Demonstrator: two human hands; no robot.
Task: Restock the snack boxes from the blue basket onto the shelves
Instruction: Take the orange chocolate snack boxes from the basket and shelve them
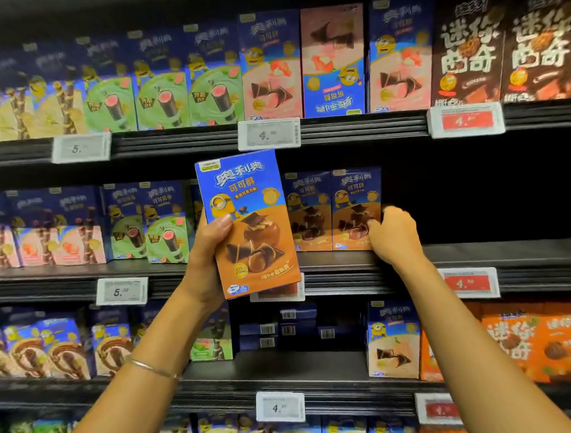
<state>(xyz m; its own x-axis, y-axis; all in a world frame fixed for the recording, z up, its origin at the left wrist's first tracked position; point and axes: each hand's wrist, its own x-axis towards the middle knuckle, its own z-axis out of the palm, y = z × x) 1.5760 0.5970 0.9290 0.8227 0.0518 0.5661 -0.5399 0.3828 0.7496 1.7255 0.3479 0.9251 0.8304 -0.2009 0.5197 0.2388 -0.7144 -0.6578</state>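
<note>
My left hand [210,252] grips a blue and orange chocolate snack box [248,224], held upright in front of the middle shelf [475,252]. Two matching boxes stand on that shelf just behind it; my right hand [394,236] has its fingers around the right edge of the rightmost shelf box [355,206]. The blue basket is not in view.
To the right of my right hand the middle shelf is a dark gap. Pink and green snack boxes [147,222] fill the shelf's left part. The upper shelf [355,126] is packed with boxes. The lower shelf holds flat-lying boxes [282,327] and orange packs [528,340].
</note>
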